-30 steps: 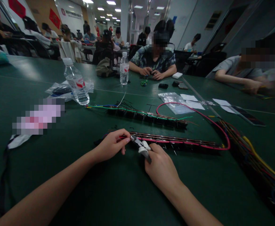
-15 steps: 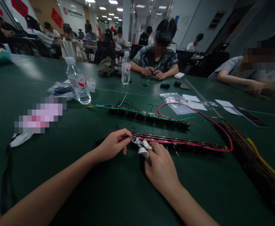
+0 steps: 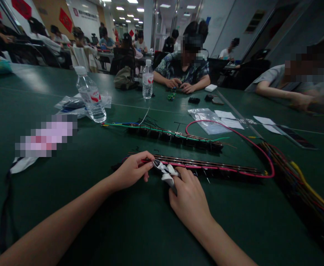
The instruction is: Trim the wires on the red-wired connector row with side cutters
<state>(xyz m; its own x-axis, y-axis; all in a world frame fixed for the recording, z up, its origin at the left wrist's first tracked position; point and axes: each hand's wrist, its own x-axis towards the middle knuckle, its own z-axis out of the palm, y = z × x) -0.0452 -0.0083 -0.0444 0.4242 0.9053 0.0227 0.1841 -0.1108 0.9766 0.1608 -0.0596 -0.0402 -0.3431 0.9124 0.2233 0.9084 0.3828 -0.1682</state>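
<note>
My right hand (image 3: 191, 194) is closed round the white and grey handles of a pair of cutting pliers (image 3: 164, 170). The jaws point up and left, meeting the fingertips of my left hand (image 3: 132, 170). Thumb and forefinger of that hand are pinched together at the jaws; whatever lies between them is too small to make out. Both hands are over the near wiring strip (image 3: 206, 163), a long black bar with copper-coloured wires and a thick red cable (image 3: 234, 171) along it. A second strip (image 3: 175, 138) with a green wire lies just beyond.
Two water bottles (image 3: 91, 96) (image 3: 148, 81) stand on the green table. Clear plastic bags (image 3: 206, 120), white papers (image 3: 230, 120) and a dark phone (image 3: 295, 137) lie farther back. A thick wire bundle (image 3: 297, 184) runs along the right. People sit across the table and to the right.
The pliers' jaws and my right hand have shifted very slightly to the left. My left hand keeps its pinch at the jaws. The view has moved a little.
</note>
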